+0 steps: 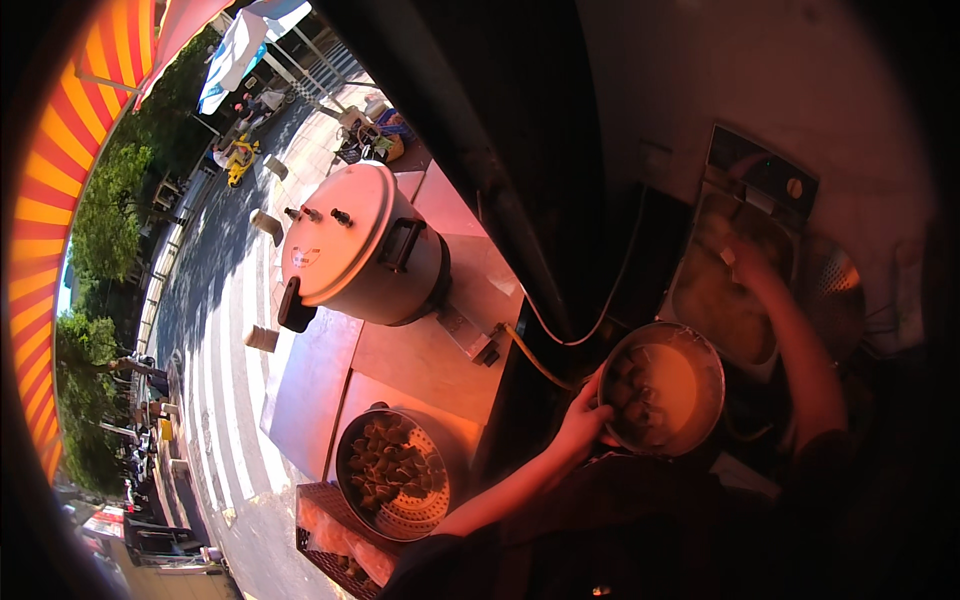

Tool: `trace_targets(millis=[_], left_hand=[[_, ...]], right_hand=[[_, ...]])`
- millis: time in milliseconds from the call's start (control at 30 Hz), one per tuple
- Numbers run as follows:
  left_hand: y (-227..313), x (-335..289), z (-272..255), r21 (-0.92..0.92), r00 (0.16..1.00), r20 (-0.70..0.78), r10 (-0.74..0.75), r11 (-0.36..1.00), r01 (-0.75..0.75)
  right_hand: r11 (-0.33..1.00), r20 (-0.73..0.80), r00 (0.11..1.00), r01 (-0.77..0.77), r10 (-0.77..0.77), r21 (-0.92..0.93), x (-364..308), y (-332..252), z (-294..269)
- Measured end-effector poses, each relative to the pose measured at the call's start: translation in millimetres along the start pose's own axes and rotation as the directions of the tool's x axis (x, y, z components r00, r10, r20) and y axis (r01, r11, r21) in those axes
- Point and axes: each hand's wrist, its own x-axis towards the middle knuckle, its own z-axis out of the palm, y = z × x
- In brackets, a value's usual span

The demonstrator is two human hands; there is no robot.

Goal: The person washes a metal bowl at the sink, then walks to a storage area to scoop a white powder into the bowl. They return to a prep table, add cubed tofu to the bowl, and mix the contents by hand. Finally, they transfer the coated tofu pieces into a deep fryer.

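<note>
Plainly, the left hand grips the near rim of the metal bowl, while the right hand lies beyond it over the fryer, fingers curled around something I cannot make out.

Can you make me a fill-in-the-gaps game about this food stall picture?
1. The left hand holds the rim of a round metal ____.
2. The big pot on the counter is shut with a ____.
3. The right hand reaches over the ____.
4. The colander holding food pieces stands nearest the ____ hand.

Missing words: bowl; lid; fryer; left
</note>
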Motion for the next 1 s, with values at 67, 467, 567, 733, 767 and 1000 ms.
trace_targets(millis=[67,467,567,733,767,1000], left_hand=[[-1,2,0,-0.041,0.999,0.005,-0.051,0.998,0.051],[6,-2,5,0.018,0.998,0.048,-0.031,0.999,0.030],[4,0,0,0.017,0.997,0.074,-0.034,0.999,0.032],[2,-5,-6,0.075,0.987,0.142,-0.072,0.995,0.062],[1,-8,-7,0.071,0.986,0.150,-0.074,0.995,0.064],[-2,-19,-25,0.049,0.986,0.139,-0.094,0.995,0.088]], right_hand=[[0.985,0.121,0.979,-0.168,0.162,0.045,6,30,13],[0.976,0.181,0.983,-0.025,-0.015,0.215,-95,-129,-88],[0.977,0.280,0.960,-0.061,0.000,0.206,-146,-191,-42],[0.917,0.222,0.972,-0.019,-0.076,0.398,-148,-207,43],[0.919,0.302,0.949,-0.034,-0.094,0.393,-148,-202,51],[0.987,0.463,0.886,-0.084,0.012,0.135,-186,-169,50]])
